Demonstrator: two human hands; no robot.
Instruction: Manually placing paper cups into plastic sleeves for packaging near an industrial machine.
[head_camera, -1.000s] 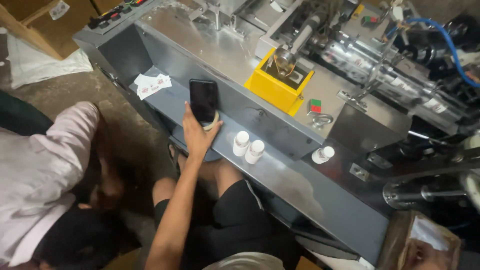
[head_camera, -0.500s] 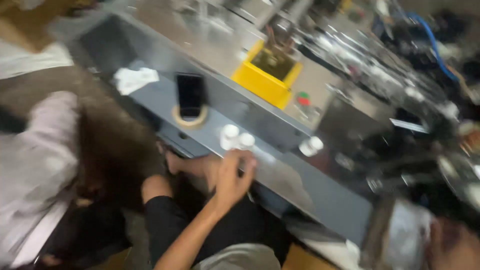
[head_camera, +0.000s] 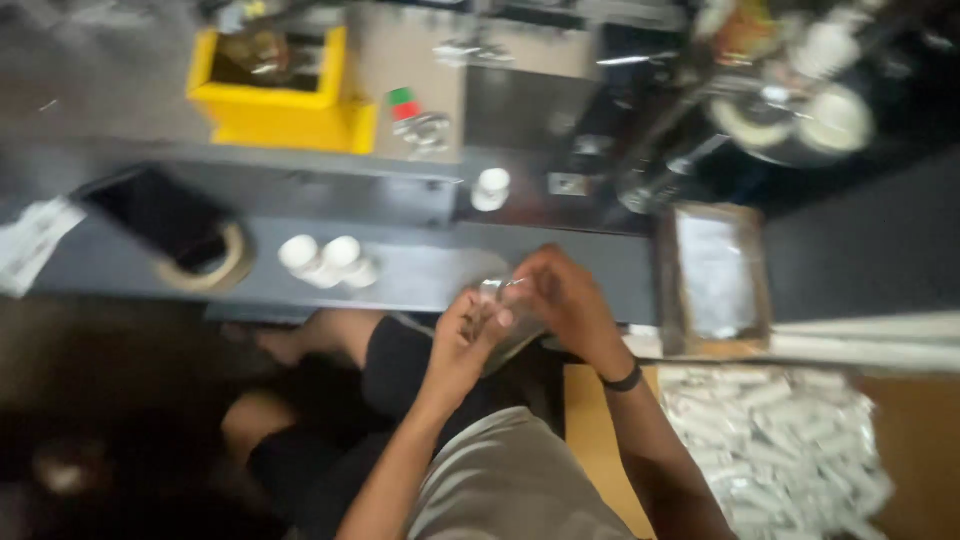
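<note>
Left hand (head_camera: 465, 335): grip closed round a small clear packet (head_camera: 497, 318), thumb on top. Right hand (head_camera: 565, 300): grip pinched on the same packet from the right; black band at the wrist. Clear packet: held between both hands, just above the near edge of the grey tabletop (head_camera: 420, 270), right of centre; blurred, contents not legible.

Tabletop, left: dark phone (head_camera: 160, 215) lying on a tape roll (head_camera: 215, 265). Centre: cluster of white caps (head_camera: 325, 260); one more white cap (head_camera: 491, 187) farther back.

Far left: yellow box (head_camera: 280, 95). Right: shallow brown tray (head_camera: 715, 275).

Near right: heap of white wrapped pieces (head_camera: 775, 440) on a brown surface.
</note>
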